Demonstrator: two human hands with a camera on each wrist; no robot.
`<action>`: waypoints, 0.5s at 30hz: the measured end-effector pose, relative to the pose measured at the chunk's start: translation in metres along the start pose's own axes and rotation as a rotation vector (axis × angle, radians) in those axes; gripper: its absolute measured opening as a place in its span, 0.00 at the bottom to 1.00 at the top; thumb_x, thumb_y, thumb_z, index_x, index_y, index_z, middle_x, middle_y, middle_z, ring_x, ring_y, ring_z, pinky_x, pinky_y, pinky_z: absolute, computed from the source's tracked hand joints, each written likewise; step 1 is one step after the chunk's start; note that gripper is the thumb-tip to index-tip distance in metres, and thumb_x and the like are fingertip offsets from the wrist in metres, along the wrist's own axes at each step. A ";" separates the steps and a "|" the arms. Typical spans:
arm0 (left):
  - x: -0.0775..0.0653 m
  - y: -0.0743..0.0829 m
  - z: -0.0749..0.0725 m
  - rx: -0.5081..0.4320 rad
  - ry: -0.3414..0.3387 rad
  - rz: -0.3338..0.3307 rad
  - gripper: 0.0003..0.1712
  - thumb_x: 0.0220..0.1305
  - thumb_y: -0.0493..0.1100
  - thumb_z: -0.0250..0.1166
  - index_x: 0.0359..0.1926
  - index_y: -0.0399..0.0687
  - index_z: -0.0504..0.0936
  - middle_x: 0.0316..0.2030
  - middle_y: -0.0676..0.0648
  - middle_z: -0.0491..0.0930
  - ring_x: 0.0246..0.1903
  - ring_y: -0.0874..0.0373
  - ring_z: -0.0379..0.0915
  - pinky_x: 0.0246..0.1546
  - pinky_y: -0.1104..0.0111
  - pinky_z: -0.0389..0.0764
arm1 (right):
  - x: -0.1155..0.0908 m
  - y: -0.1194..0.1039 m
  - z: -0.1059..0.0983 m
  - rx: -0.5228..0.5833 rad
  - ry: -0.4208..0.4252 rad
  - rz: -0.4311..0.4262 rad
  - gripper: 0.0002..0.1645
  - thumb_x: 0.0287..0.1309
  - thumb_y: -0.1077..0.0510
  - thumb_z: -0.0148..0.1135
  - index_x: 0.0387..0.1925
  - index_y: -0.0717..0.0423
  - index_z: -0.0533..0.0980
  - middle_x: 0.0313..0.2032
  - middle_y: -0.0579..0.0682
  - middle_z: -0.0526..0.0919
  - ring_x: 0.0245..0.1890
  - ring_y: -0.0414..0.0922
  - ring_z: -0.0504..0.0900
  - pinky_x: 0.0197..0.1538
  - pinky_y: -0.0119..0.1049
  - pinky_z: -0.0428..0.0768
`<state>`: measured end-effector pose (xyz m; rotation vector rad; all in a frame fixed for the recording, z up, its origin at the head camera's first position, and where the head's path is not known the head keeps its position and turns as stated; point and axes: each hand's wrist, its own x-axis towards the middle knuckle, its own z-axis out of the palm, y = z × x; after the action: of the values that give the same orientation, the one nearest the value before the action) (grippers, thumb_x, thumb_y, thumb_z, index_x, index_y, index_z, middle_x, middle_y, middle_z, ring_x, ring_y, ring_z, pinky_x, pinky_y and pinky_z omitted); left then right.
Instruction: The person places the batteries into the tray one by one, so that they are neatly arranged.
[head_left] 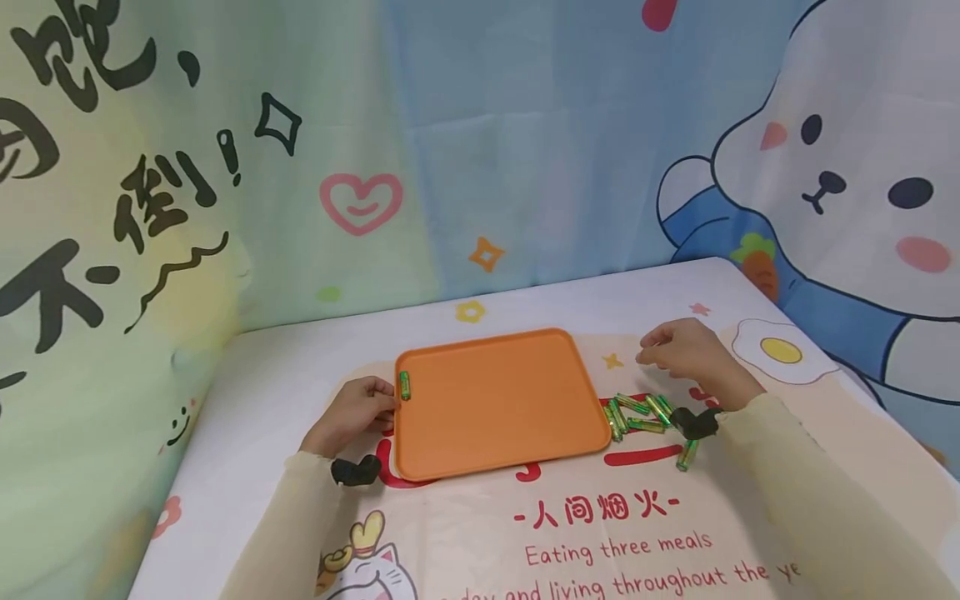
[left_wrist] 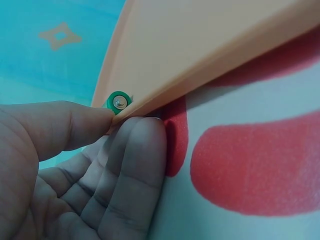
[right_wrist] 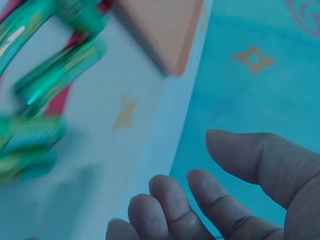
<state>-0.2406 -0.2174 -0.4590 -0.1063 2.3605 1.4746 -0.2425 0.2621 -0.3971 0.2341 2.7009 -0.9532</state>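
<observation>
An orange rectangular tray (head_left: 495,408) lies on the table. At its left edge my left hand (head_left: 358,414) pinches the rim, thumb on top and fingers beneath, as the left wrist view shows. Just inside that rim, close to the thumb, lies one green battery (head_left: 405,385); its metal end shows in the left wrist view. Several more green batteries (head_left: 633,404) lie in a loose pile off the tray's right side. Beyond the pile, my right hand (head_left: 686,354) hovers with thumb and fingers apart, holding nothing. The right wrist view shows the blurred batteries (right_wrist: 60,75) away from its fingers.
One battery (head_left: 687,455) lies apart, nearer me than the pile. A printed cloth (head_left: 600,550) with red lettering covers the table. Behind the table's far edge hangs a patterned curtain (head_left: 540,167). Each wrist wears a black strap (head_left: 356,471).
</observation>
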 end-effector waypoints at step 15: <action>0.001 0.001 0.002 0.008 -0.013 -0.038 0.14 0.75 0.38 0.59 0.55 0.32 0.75 0.39 0.41 0.82 0.32 0.55 0.80 0.38 0.68 0.88 | -0.010 0.050 0.010 -0.008 -0.091 0.036 0.21 0.61 0.57 0.68 0.52 0.67 0.80 0.37 0.57 0.79 0.39 0.52 0.76 0.38 0.39 0.77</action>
<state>-0.2411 -0.2149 -0.4598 -0.1388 2.3406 1.4437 -0.2196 0.2943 -0.4311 0.2314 2.6082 -0.9192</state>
